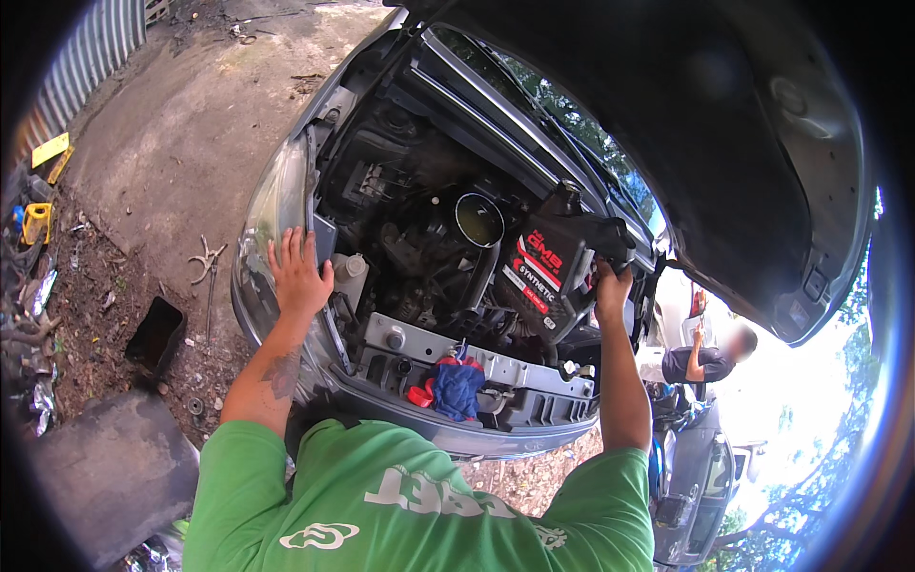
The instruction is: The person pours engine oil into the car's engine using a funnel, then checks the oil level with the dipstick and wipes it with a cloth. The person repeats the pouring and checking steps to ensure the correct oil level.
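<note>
My right hand (613, 292) grips the handle of a black motor oil jug (540, 268) over the engine bay. Its printed label faces me, and its neck (567, 194) points toward the windshield side. Left of the jug, a round funnel (480, 220) with yellowish liquid inside stands over the dark engine (407, 247). My left hand (299, 273) lies flat, fingers a little apart, on the car's edge by the headlight (268, 207). Close to that hand is a whitish capped reservoir (350, 277). A blue cloth (458, 390) and a red plastic cap (422, 394) rest at the front crossmember (493, 366).
The raised hood (715, 157) spans the upper right. On the dirt ground at left are a black open container (157, 334), a metal puller-like tool (207, 259) and a yellow jug (37, 223). Another person (704, 365) stands at right near a parked vehicle (690, 493).
</note>
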A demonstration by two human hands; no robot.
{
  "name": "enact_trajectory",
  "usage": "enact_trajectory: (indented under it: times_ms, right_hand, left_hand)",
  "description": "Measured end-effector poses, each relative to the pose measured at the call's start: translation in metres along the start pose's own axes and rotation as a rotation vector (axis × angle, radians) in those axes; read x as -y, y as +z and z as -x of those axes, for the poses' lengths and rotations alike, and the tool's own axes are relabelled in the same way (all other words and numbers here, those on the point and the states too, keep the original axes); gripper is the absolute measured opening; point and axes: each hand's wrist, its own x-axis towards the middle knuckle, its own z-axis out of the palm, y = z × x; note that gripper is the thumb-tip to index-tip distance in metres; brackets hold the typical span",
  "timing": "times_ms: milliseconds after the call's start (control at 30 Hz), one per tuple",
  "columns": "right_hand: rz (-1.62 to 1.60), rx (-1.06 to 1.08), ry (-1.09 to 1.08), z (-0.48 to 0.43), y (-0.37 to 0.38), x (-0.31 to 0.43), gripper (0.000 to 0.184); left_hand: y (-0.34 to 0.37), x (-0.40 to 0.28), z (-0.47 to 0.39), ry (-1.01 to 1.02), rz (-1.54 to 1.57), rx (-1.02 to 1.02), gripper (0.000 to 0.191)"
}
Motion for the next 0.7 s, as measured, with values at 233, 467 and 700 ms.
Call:
enact_trajectory:
  times_ms: [233, 467, 700]
  right_hand:
    - [-0.01, -0.029, 0.013, 0.002, 0.003, -0.001, 0.02]
    - [-0.201, -0.024, 0.047, 0.008, -0.001, -0.011, 0.01]
    - [-0.748, 0.127, 0.007, 0.017, -0.055, -0.03, 0.007]
  left_hand:
    - [0.0, 0.0, 0.0, 0.002, 0.004, -0.006, 0.06]
    - [0.0, 0.0, 0.0, 0.0, -0.003, 0.001, 0.06]
    - [0.002, 0.0, 0.0, 0.005, -0.02, -0.018, 0.061]
